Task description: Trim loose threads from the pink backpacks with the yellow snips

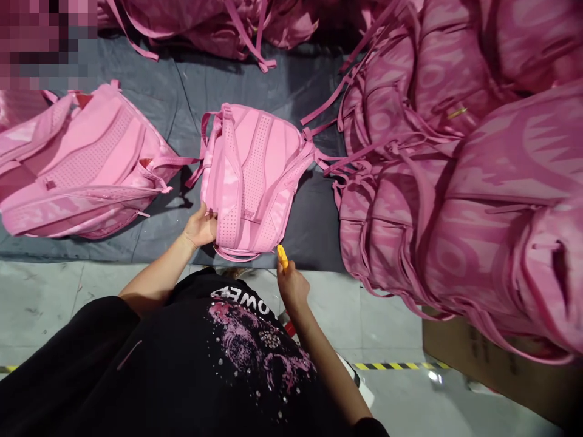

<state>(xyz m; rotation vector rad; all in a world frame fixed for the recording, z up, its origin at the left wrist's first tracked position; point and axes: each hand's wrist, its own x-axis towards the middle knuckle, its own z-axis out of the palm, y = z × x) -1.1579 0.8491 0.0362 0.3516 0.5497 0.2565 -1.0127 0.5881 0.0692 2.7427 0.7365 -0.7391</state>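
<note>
A pink backpack (pixel 252 176) lies back-panel up on a dark grey cloth (pixel 314 224) in the middle of the head view. My left hand (pixel 200 227) grips its lower left edge, fingers curled onto the fabric. My right hand (pixel 291 284) is closed around a small yellow tool (pixel 283 256), whose tip sits at the backpack's lower right corner.
Another pink backpack (pixel 86 170) lies to the left on the cloth. A tall heap of darker patterned pink backpacks (pixel 460 182) fills the right side, with more at the top (pixel 214 24). A cardboard box (pixel 492 364) and yellow-black floor tape (pixel 396 366) lie at lower right.
</note>
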